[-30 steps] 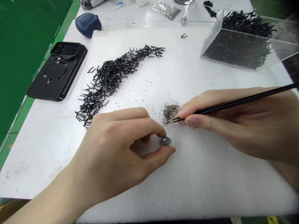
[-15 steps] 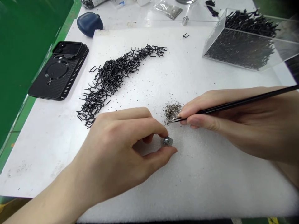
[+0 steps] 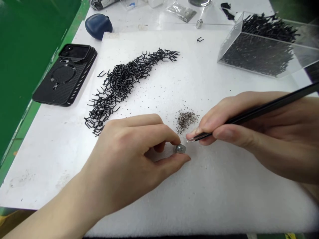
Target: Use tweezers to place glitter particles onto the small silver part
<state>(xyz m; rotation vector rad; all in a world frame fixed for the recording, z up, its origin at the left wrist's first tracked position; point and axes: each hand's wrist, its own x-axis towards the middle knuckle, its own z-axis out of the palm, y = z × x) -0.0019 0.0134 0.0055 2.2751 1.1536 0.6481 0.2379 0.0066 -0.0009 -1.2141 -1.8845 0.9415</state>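
My left hand (image 3: pixel 134 156) pinches a small silver metal piece (image 3: pixel 179 148) between thumb and forefinger, resting on a white foam sheet (image 3: pixel 224 192). My right hand (image 3: pixel 259 132) grips thin black tweezers (image 3: pixel 251 114); their tip hovers just right of the metal piece. A little heap of tiny grey specks (image 3: pixel 186 119) lies just above the tip. A long curved pile of black wire clips (image 3: pixel 119 83) stretches across the foam to the upper left.
A clear plastic box (image 3: pixel 259 49) full of black clips stands at the back right. A black phone (image 3: pixel 65 75) and a dark blue case (image 3: pixel 98 25) lie at the left. One stray clip (image 3: pixel 200 39) and a bag of specks (image 3: pixel 181 10) lie farther back.
The tweezers' tip has moved down from the speck heap to beside the metal piece. My left hand has kept its pinch in place.
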